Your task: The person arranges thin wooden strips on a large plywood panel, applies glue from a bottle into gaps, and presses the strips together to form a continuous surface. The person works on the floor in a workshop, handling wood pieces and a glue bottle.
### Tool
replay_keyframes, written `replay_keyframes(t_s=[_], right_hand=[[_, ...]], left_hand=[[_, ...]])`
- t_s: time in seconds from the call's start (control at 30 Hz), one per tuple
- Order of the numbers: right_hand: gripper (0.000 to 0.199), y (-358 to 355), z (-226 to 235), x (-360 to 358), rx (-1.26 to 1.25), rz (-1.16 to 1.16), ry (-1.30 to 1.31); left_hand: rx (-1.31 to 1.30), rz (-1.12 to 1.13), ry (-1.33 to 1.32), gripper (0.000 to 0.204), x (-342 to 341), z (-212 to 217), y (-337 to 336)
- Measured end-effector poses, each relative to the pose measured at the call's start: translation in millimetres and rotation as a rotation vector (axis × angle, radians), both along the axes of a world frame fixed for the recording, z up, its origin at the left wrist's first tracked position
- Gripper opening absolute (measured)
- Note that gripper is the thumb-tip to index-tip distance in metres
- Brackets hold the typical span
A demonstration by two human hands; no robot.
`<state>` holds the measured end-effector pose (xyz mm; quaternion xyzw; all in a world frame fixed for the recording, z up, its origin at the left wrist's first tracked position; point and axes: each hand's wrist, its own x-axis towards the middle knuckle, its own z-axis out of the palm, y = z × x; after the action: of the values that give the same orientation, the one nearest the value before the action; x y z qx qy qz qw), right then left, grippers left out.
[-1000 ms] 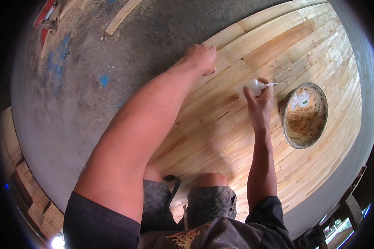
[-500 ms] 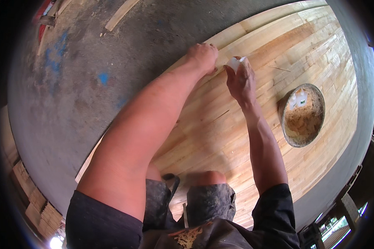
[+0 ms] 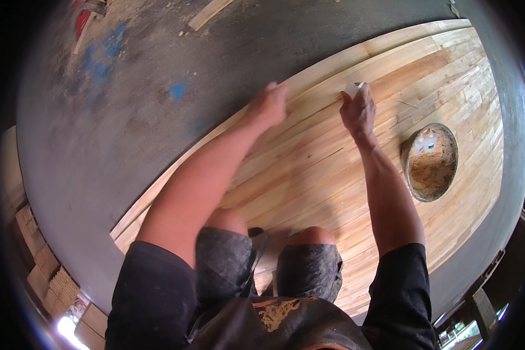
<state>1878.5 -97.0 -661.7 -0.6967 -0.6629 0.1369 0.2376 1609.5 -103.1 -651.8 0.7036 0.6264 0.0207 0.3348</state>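
A wide panel of joined light wood strips lies under both of my hands and my knees. My left hand hovers by the panel's far left edge, its fingers curled in and slightly blurred; whatever they might hold is hidden. My right hand is over the panel farther to the right, closed around a small white bottle that shows only in part between thumb and fingers. To the right of that forearm, a round bowl rests on the wood, holding sawdust and small white plastic bottles.
Grey floor with blue paint stains surrounds the panel. At the upper left lie a loose wood strip and a red object. Stacked wood pieces stand at the lower left.
My left hand has drawn back a little, toward me and left. The right hand still grips the white bottle and is now farther from the left one. The view has shifted somewhat.
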Motion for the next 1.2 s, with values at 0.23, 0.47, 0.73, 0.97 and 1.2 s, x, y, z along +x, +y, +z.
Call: replay_keyframes(t_s=[0.23, 0.47, 0.73, 0.97, 1.2], right_hand=[[0.035, -0.5, -10.9, 4.1, -0.037, -0.025, -0.008], [0.037, -1.1, -20.0, 5.7, -0.01, -0.069, -0.115], [0.038, -3.1, -15.6, 3.5, -0.028, -0.075, -0.045], [0.037, -3.0, -12.9, 0.6, -0.07, -0.107, -0.024], [0.044, -5.6, -12.1, -1.7, -0.072, -0.143, -0.049]], left_hand=[[-0.019, -0.055, 0.069, 0.046, -86.1, -5.5, -72.5], [-0.054, -0.145, 0.191, 0.05, -70.9, -21.0, -68.5], [-0.103, -0.087, 0.176, 0.05, -70.4, -47.6, -60.5], [-0.231, -0.024, 0.062, 0.057, -74.0, -28.8, -55.1], [-0.122, -0.143, 0.145, 0.062, -76.4, -11.2, -60.4]])
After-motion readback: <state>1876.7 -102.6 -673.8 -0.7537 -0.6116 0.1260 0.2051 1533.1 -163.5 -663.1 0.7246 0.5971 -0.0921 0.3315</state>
